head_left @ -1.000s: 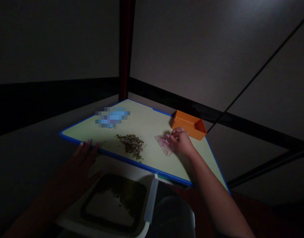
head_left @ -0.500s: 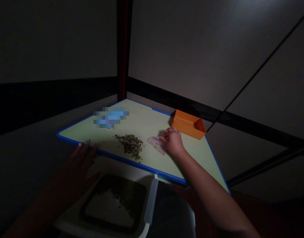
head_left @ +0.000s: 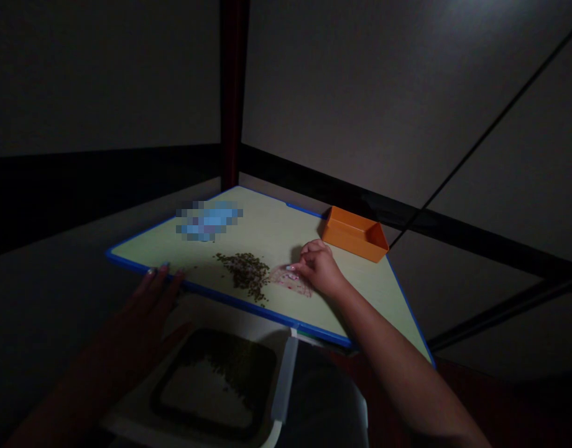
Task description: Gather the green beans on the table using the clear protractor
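Observation:
My right hand point(head_left: 318, 264) is closed, pinching the upper edge of a half-round, see-through piece with pink markings point(head_left: 291, 285), perhaps a protractor. The piece stands low on the pale tabletop point(head_left: 276, 224), its left end at the right side of a pile of small dark greenish grains point(head_left: 245, 270). My left hand point(head_left: 148, 305) lies with fingers spread, fingertips over the table's blue front edge, and holds nothing. Below the edge, a white-rimmed container point(head_left: 262, 438) holds more of these grains point(head_left: 242, 367), with part of its pale bottom showing.
An orange open tray point(head_left: 360, 249) stands at the table's back right, just beyond my right hand. A pixelated blue item point(head_left: 211, 218) lies at the back left. Walls point(head_left: 360, 93) close in behind the table. A grey handle point(head_left: 285, 379) sits at the container's right side.
My right hand has shifted slightly left with the half-round piece, which now reaches the grain pile. My left hand has stayed in place.

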Action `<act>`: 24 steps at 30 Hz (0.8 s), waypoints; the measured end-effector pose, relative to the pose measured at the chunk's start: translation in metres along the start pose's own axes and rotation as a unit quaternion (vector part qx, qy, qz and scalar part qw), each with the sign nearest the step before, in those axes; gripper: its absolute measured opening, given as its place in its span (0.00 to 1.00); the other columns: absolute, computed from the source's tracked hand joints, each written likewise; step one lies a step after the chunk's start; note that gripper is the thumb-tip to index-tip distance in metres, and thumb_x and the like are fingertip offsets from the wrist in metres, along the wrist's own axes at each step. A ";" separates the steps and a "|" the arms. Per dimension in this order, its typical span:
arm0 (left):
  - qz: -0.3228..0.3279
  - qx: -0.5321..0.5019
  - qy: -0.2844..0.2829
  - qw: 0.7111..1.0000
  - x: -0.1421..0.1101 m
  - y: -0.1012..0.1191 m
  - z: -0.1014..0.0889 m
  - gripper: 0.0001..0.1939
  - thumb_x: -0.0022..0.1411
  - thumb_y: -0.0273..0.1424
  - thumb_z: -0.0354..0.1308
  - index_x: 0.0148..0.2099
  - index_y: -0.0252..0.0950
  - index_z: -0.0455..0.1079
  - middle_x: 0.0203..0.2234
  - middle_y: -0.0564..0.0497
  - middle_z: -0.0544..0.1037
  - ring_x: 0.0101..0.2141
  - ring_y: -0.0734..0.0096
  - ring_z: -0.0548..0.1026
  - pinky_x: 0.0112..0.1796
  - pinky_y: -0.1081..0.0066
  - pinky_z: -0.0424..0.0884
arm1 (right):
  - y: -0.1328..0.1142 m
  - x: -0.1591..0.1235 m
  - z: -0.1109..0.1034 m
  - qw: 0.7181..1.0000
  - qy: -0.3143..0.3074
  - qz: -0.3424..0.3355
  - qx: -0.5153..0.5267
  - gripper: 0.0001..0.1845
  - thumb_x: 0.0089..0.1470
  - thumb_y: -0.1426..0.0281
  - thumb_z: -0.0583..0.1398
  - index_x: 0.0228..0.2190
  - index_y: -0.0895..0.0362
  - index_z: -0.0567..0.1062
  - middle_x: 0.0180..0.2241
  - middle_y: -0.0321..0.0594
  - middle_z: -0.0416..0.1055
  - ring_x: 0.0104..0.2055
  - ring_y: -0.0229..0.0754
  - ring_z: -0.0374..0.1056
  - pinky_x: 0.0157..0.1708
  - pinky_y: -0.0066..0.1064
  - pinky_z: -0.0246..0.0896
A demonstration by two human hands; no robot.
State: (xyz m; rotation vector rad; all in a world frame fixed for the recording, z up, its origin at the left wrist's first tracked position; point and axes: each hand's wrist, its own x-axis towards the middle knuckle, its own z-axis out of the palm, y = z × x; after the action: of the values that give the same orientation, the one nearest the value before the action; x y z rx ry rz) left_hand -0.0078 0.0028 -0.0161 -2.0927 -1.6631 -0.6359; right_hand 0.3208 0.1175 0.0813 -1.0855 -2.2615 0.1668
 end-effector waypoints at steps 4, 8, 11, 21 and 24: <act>0.001 -0.005 0.008 1.000 0.002 0.003 -0.003 0.39 0.56 0.48 0.41 0.65 0.36 0.36 0.66 0.38 0.44 0.64 0.48 0.44 0.54 0.47 0.63 | -0.001 -0.001 -0.001 1.000 -0.022 -0.017 0.012 0.17 0.48 0.60 0.64 0.17 0.58 0.73 0.29 0.39 0.69 0.38 0.42 0.60 0.41 0.36 0.50; -0.017 -0.016 -0.005 1.000 0.001 0.003 -0.004 0.40 0.56 0.49 0.41 0.65 0.37 0.36 0.65 0.38 0.46 0.64 0.49 0.45 0.54 0.47 0.63 | -0.004 -0.002 -0.003 0.998 -0.038 -0.026 0.029 0.16 0.48 0.61 0.64 0.17 0.58 0.73 0.30 0.39 0.69 0.39 0.42 0.60 0.42 0.37 0.49; -0.026 -0.023 -0.020 0.999 0.000 0.002 -0.002 0.40 0.56 0.49 0.42 0.65 0.36 0.36 0.66 0.38 0.45 0.64 0.49 0.45 0.55 0.47 0.61 | -0.008 -0.003 -0.005 0.997 -0.055 -0.041 0.044 0.15 0.48 0.62 0.64 0.17 0.58 0.74 0.30 0.39 0.69 0.40 0.41 0.60 0.42 0.36 0.50; -0.026 -0.018 -0.033 0.999 0.000 0.003 -0.007 0.40 0.56 0.49 0.42 0.65 0.35 0.37 0.65 0.37 0.45 0.64 0.49 0.45 0.55 0.48 0.62 | -0.014 -0.003 -0.007 0.992 -0.073 -0.053 0.088 0.16 0.49 0.62 0.64 0.16 0.57 0.74 0.29 0.39 0.68 0.38 0.40 0.60 0.41 0.34 0.54; -0.024 -0.010 -0.037 0.999 -0.001 0.003 -0.008 0.41 0.55 0.50 0.44 0.64 0.34 0.38 0.65 0.37 0.46 0.64 0.50 0.44 0.57 0.49 0.60 | -0.014 -0.005 -0.006 0.991 -0.080 -0.065 0.088 0.16 0.49 0.62 0.63 0.16 0.57 0.73 0.29 0.39 0.68 0.37 0.40 0.60 0.42 0.34 0.54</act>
State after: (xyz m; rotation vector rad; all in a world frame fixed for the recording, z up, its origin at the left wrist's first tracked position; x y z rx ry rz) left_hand -0.0055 -0.0031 -0.0101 -2.1208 -1.7591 -0.5992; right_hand 0.3172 0.1044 0.0887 -0.8560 -2.3987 0.4051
